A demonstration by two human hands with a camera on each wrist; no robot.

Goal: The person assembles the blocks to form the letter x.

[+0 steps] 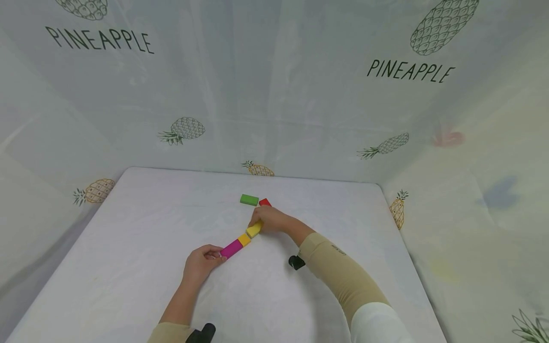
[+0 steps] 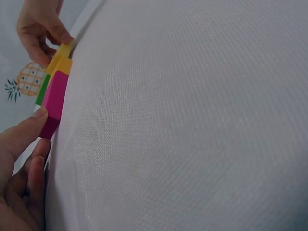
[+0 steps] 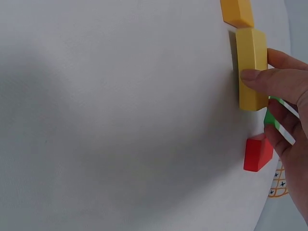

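Yellow block (image 1: pixel 254 230), probably light, stiff and a little slick, best taken by its long sides: the right hand (image 1: pixel 271 220) pinches it, at that hand's eight o'clock. The left hand (image 1: pixel 201 262) pinches the magenta block (image 1: pixel 232 248), likely just as sturdy, at its own two o'clock.

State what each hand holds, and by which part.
The right hand pinches the yellow block across its long sides, around the middle; the left hand holds the magenta block by its near end.
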